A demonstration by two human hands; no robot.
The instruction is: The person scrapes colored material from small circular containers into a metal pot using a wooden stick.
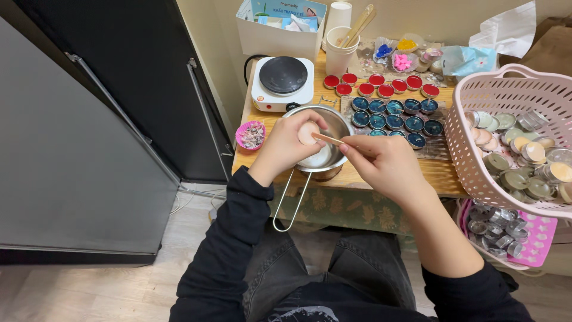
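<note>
Left hand [286,146] pinching a small pale tealight cup [307,132] over the steel pouring pot [333,122] at the desk [444,173] edge, right hand [384,164] gripping a wooden stick [327,139] against it, likely so scrapings drop into the pot.

The left hand [285,145] covers most of the small tealight cup [308,132] and hides part of the metal pot [325,128]. The pink basket [506,98] runs off the right edge. The contents of the white box [280,36], cut by the top edge, are too small to tell.
</note>
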